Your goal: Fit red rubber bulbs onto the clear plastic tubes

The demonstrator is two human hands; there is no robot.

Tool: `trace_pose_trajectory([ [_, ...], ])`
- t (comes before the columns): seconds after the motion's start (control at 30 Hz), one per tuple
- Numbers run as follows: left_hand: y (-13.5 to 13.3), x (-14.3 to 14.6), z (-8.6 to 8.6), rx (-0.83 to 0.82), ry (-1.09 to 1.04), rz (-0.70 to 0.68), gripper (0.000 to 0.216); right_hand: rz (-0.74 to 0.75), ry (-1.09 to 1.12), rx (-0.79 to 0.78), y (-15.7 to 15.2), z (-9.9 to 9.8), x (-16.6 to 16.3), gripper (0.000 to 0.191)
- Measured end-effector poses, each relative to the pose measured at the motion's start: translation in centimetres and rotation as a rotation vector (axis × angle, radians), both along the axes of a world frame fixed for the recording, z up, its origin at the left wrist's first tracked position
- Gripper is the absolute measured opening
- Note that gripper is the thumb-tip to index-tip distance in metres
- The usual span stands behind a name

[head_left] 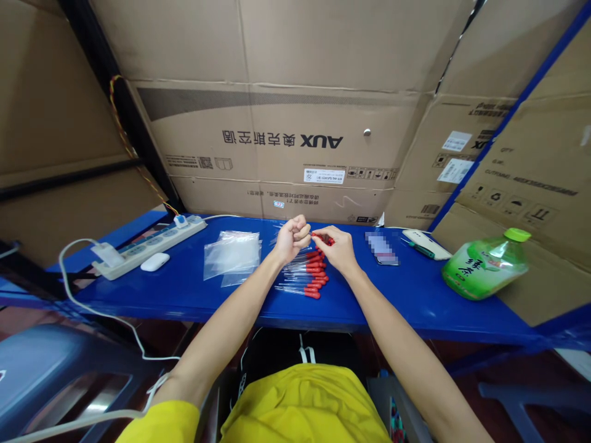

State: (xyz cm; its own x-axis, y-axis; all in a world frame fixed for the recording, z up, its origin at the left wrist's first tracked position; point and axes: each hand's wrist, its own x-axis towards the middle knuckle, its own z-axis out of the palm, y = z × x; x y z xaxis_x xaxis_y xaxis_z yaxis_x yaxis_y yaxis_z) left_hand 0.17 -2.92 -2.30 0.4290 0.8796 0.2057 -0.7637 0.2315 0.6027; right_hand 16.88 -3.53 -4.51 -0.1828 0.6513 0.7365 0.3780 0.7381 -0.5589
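Several thin clear droppers with red rubber bulbs (316, 269) lie side by side on the blue tabletop, bulbs to the right. My left hand (294, 239) is curled into a fist just above their far end. Thin clear tubes show beyond its left side, and red bulbs on its right, so it appears closed around droppers; the fingers hide most of them. Close beside it, my right hand (339, 249) pinches a red dropper bulb with thumb and index finger; more red bulbs show partly behind its fingers. Left of the droppers lies a stack of clear plastic bags (235, 253).
A power strip (150, 244) with plugs and a white case (155, 262) are at the left. Rightward lie a phone (381, 248), a white item with a green tool (421, 248) and a green-capped bottle (484, 266). Cardboard (277, 111) walls the back.
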Motion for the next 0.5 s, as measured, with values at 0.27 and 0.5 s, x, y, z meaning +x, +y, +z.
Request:
trace_pose_trajectory([
  [0.27, -1.12, 0.63, 0.88, -0.023, -0.169, 0.078, 0.053, -0.012, 0.158, -0.126, 0.09, 0.02, -0.46, 0.023],
  [0.5, -0.61, -0.06, 0.78, -0.051, -0.165, 0.116, 0.046, 0.153, 0.278, -0.285, 0.25, -0.14, -0.77, 0.029],
])
